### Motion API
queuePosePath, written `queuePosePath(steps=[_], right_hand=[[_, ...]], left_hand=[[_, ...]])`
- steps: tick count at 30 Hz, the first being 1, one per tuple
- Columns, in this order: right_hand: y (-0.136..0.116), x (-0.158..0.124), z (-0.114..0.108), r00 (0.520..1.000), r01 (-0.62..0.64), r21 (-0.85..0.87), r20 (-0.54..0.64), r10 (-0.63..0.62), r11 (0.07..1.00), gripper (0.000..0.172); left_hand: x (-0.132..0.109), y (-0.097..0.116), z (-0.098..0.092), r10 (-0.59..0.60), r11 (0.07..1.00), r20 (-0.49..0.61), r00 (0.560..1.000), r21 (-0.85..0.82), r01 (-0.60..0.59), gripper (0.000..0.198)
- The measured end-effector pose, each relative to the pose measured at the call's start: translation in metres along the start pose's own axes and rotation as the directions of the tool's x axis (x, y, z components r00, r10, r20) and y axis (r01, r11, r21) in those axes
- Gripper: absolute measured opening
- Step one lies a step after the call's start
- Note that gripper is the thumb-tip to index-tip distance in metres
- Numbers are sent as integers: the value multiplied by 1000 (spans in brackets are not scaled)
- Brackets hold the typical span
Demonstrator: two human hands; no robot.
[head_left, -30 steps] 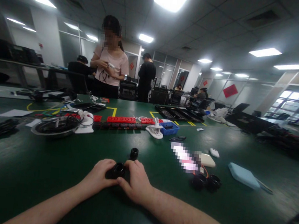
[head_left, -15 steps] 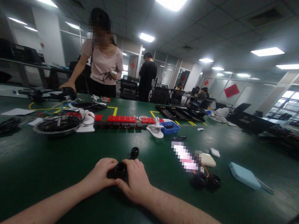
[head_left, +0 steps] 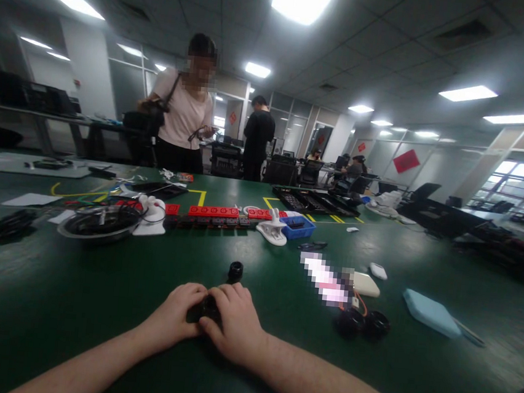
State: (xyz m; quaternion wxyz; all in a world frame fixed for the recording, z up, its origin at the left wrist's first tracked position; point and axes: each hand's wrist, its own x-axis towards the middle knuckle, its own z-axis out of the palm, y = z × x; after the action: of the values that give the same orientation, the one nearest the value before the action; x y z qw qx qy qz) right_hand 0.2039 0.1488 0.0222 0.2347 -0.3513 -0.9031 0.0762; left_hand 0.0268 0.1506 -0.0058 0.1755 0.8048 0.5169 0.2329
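Observation:
At the near middle of the green table (head_left: 142, 290), my left hand (head_left: 180, 310) and my right hand (head_left: 237, 321) close together around a black rounded part (head_left: 196, 314). The fingers of both hands cover most of it, so its exact kind is hidden. My right fingers lie over its top, with the thumb curled on the near side. My left hand grips its left side. Just beyond my fingers a small black cylindrical piece (head_left: 235, 272) stands upright, apart from both hands.
To the right lie two black round parts (head_left: 363, 322) with orange wire, a cream case (head_left: 364, 285) and a light-blue pouch (head_left: 431, 313). Farther back are a blue bin (head_left: 299, 230), red blocks (head_left: 214, 211), a white clip stand (head_left: 272, 229) and a bowl (head_left: 82, 233). A person (head_left: 182, 108) stands across.
My right fingers have moved over the top of the black part, covering its opening. The person across has straightened and lifted a dark item off the table.

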Motion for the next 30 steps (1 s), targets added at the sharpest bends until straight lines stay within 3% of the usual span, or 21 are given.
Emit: queuePosePath(steps=[20, 30], right_hand=[[10, 3, 4, 999, 46, 53, -19, -45, 998, 39], [7, 0, 4, 997, 80, 47, -18, -80, 996, 39]], left_hand=[[-3, 3, -7, 10, 1000, 57, 998, -3, -10, 43], [-2, 0, -7, -42, 999, 105, 994, 8, 41, 37]])
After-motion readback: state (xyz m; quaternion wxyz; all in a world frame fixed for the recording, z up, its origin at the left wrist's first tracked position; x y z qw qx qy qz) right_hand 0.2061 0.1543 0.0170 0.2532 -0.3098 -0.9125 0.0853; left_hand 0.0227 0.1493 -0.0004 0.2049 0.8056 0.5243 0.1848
